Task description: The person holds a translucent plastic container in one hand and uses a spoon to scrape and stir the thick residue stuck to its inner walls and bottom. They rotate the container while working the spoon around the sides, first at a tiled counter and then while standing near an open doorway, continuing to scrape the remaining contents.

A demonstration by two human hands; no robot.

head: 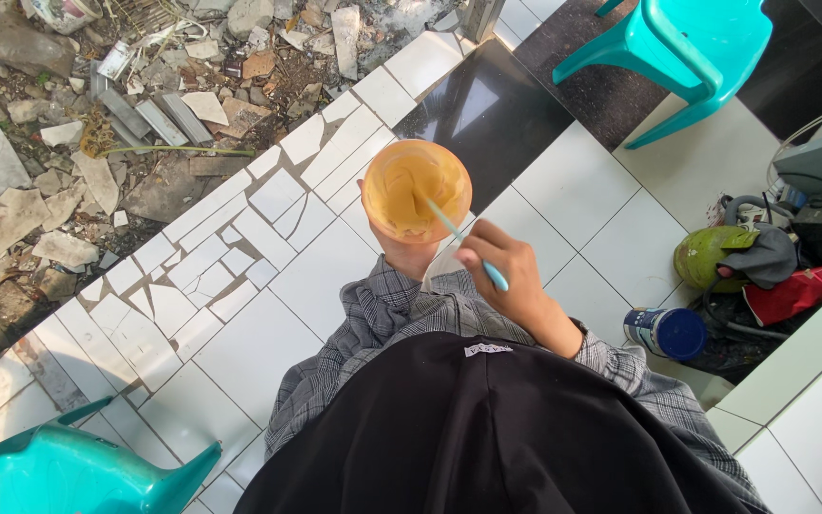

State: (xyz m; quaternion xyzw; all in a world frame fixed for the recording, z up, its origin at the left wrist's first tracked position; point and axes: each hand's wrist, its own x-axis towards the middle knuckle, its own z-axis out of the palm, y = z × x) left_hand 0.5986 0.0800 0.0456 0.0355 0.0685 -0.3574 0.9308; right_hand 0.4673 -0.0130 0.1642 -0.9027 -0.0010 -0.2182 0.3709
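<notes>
Our right hand is closed around a thin light-blue stick, and the far end of the stick is down in the thick orange-brown paste inside a round plastic bowl. Our left hand grips this bowl from below, so we see only a part of the hand under the rim. The bowl is held in the air in front of our body, above the white tiled floor, not resting on anything.

The paste reaches near the rim (it looks quite full), so a strong stir could push some over the edge onto our checked sleeve or the floor. If the bowl tilts in the one hand, it could slip. Some floor tiles are cracked, with rubble beyond the edge, and turquoise chairs stand near.
</notes>
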